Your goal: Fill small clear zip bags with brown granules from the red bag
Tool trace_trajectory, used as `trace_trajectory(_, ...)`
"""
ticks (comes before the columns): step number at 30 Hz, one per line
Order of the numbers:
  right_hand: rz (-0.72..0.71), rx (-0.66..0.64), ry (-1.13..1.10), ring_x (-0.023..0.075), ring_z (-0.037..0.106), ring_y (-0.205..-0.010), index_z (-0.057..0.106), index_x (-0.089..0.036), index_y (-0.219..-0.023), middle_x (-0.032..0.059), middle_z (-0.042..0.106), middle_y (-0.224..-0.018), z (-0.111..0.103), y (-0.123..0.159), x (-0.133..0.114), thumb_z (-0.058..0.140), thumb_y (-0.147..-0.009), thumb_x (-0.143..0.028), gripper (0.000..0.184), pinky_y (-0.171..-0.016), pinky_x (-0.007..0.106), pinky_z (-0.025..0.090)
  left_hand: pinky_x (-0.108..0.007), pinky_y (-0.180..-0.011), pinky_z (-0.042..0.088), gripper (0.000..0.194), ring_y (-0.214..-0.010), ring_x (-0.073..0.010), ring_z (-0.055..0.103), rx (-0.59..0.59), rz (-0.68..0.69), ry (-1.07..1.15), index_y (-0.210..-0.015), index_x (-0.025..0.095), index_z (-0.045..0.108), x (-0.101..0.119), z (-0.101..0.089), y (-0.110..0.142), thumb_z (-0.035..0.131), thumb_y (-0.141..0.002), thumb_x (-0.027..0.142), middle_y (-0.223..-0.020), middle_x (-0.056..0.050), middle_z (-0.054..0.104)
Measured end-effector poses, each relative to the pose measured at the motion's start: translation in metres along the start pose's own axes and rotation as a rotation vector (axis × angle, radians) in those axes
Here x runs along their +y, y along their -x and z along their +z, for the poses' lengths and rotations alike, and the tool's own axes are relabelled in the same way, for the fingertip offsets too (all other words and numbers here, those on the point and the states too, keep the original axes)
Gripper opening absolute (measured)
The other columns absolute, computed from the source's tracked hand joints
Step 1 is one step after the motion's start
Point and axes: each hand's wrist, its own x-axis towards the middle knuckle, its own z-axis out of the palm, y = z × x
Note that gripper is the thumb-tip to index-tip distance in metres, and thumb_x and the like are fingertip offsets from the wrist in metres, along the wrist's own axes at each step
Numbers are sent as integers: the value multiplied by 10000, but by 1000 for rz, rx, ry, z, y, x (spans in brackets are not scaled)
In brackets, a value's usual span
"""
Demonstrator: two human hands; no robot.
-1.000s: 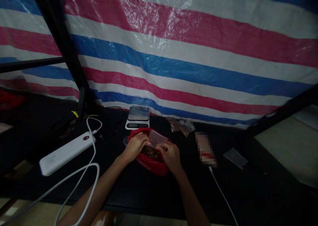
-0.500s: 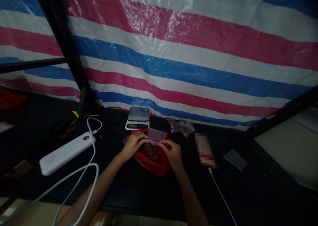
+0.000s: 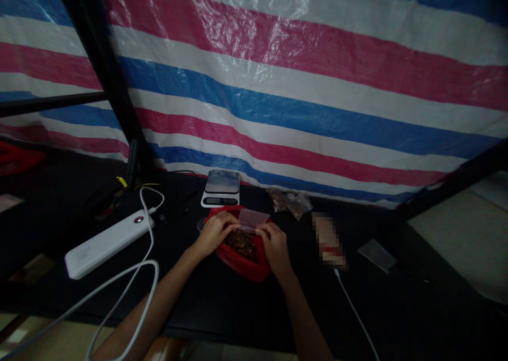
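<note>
- My left hand is curled closed, and it is pinching the left side of a small clear bag.
- My right hand is curled closed too, and it is pinching the right side of the same bag.
- I am holding the small clear bag up between my hands, right over a red bag.
- The red bag is lying on a black table, and its top is open.
- Brown bits are sitting inside the red bag, just under the small clear bag.
- A scale is sitting on the table, just past the red bag.
- Two small bags of brown bits are lying to the right of the scale.
- A blurry thing is lying farther right, and I cannot tell what it is.
- A gray flat thing is lying right of that.
- A white power bank is lying on my left, with a white cord looping near me.
- A striped tarp is hanging behind the table.
</note>
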Motion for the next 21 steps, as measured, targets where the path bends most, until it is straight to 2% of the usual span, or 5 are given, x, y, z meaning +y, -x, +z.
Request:
trace_trajectory(4, 1, -11, 35, 177, 568, -789, 586, -197, -729, 30, 625, -785, 1, 1, 0, 455, -785, -172, 145, -727, 285, 415, -255, -718, 405, 159, -773, -152, 560, 5, -9, -15, -746, 195, 620, 3, 0, 0, 510, -790, 301, -769, -8, 627)
trace_trajectory(10, 14, 21, 115, 187, 562, -811, 580, -185, -785, 51, 614, -820, 1, 1, 1, 457, -805, -262, 147, -728, 292, 417, -231, -678, 396, 188, -714, -131, 549, 1, -51, 25, -708, 170, 590, 9, -1, 0, 513, -780, 326, -735, -3, 611)
trace_trajectory(16, -15, 37, 68, 177, 550, -828, 574, -193, -798, 37, 604, -818, 1, 1, 0, 474, -797, -305, 150, -750, 284, 407, -225, -634, 391, 193, -663, -119, 517, -14, -30, 74, -709, 157, 575, 9, -2, -1, 546, -757, 342, -692, 3, 571)
trace_trajectory(21, 5, -34, 22, 157, 553, -723, 594, -193, -784, 26, 607, -764, 2, 1, 0, 475, -794, -313, 169, -670, 258, 409, -255, -742, 393, 197, -797, -143, 525, -10, 31, 55, -772, 172, 601, 9, -1, 0, 521, -778, 352, -808, -20, 589)
